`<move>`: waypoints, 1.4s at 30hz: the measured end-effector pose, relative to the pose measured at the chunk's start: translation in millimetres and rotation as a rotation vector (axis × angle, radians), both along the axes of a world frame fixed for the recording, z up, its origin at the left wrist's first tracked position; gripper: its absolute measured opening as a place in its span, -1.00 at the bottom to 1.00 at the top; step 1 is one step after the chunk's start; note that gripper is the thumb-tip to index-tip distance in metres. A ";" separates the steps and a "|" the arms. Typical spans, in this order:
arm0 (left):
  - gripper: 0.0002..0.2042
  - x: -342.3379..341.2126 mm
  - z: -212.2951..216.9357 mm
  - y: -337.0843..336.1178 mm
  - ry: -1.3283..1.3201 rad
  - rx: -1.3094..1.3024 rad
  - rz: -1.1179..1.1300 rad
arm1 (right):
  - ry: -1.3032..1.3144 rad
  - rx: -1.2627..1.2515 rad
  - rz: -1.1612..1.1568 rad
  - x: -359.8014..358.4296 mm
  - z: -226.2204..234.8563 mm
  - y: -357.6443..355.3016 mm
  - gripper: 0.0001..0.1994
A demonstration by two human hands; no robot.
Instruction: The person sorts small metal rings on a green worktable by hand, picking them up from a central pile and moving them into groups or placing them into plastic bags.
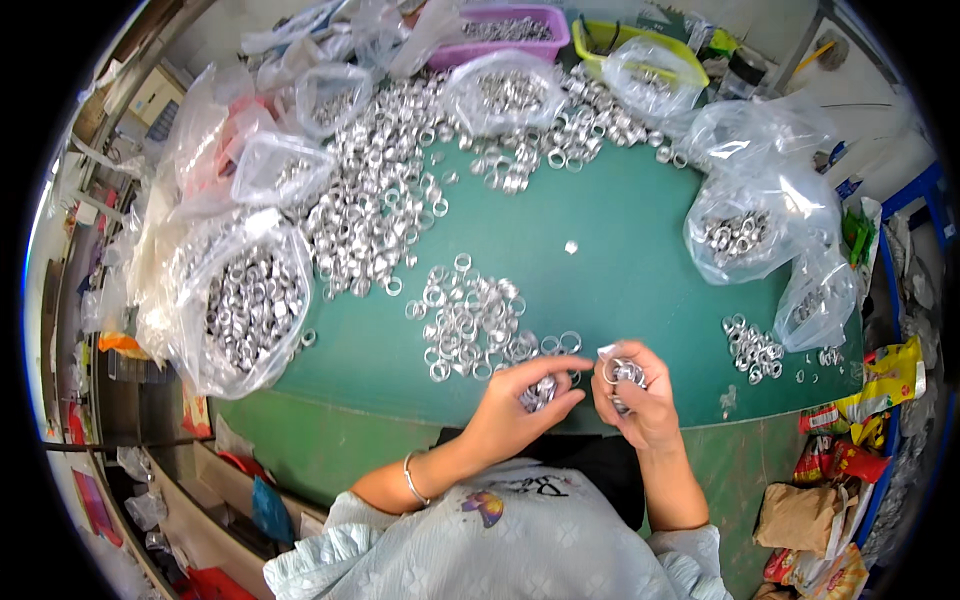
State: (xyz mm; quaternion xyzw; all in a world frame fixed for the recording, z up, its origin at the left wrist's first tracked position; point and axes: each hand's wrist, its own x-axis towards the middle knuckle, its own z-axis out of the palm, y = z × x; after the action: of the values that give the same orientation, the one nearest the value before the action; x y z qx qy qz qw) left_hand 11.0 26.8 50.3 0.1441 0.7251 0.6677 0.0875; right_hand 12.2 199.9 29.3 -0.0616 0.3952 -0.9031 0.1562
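Both my hands are raised close together over the near edge of the green table (pixel 640 240). My left hand (pixel 503 408) is curled, its thumb and forefinger pointing toward the other hand. Small silvery metal rings (pixel 539 394) show in its hollow. My right hand (pixel 650 408) is closed round more metal rings (pixel 626 373), one of them standing up near the fingertips. A small whitish piece shows at the top of the forefinger; I cannot make out what it is. Just beyond my left hand a loose pile of rings (pixel 470 315) is spread on the tabletop.
A large heap of rings (pixel 370 200) covers the far left. Clear plastic bags of rings stand round it, one large bag (pixel 250 300) at left and another (pixel 745 225) at right. A purple basket (pixel 500 50) and a yellow-green basket (pixel 640 40) are at the back. A smaller ring pile (pixel 752 350) lies right.
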 end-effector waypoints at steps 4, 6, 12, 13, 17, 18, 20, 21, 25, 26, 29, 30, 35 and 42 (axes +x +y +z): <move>-0.76 -7.7 -7.3 4.7 -0.119 -0.005 -0.056 | -0.128 -0.275 0.053 -14.9 -11.4 16.9 -0.69; -0.79 -11.2 -8.2 8.8 -0.193 0.022 -0.050 | -0.206 -0.336 0.020 -21.1 -15.2 20.6 -0.73; -0.78 -28.8 -2.7 19.0 -0.304 -0.001 -0.124 | -0.407 -0.239 -0.151 -38.7 -25.5 36.4 -0.75; -0.78 -31.9 0.5 19.7 -0.347 0.000 -0.141 | -0.425 -0.171 -0.186 -40.6 -21.5 37.5 -0.75; -0.78 -47.2 5.0 28.0 -0.373 -0.005 -0.163 | -0.478 -0.163 -0.187 -51.6 -17.8 42.4 -0.74; -0.79 -50.6 7.7 28.6 -0.392 0.015 -0.166 | -0.524 -0.248 -0.120 -54.5 -19.7 44.0 -0.74; -0.79 -59.6 10.4 29.9 -0.467 0.019 -0.180 | -0.590 -0.331 -0.109 -60.7 -17.4 40.9 -0.74; -0.79 -64.0 10.4 31.0 -0.506 0.021 -0.190 | -0.624 -0.372 -0.106 -64.0 -16.7 39.9 -0.73; -0.79 -78.9 -1.0 39.9 -0.404 0.114 -0.186 | -0.630 -0.407 -0.006 -76.4 -16.4 41.5 -0.64; -0.79 -82.0 -2.7 40.3 -0.410 0.131 -0.184 | -0.643 -0.390 -0.010 -80.6 -15.4 40.9 -0.62; -0.79 -88.0 -10.4 35.8 -0.442 0.162 -0.158 | -0.654 -0.374 0.007 -94.2 -11.2 38.3 -0.60; -0.79 -90.2 -11.8 33.6 -0.455 0.168 -0.145 | -0.636 -0.390 0.030 -100.5 -9.5 38.8 -0.60; -0.79 -96.3 -15.4 25.9 -0.539 0.222 -0.086 | -0.534 -0.359 -0.019 -129.6 11.7 39.5 -0.60; -0.80 -101.6 -20.0 14.9 -0.621 0.345 -0.037 | -0.575 -0.384 -0.216 -160.2 28.2 21.7 -0.77</move>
State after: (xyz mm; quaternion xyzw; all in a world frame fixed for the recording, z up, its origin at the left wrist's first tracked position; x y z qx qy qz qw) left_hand -90.6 41.7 30.2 -0.0401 0.5378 0.7905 0.2902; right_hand -148.0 221.6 57.5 0.2089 0.1626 -0.9525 0.1503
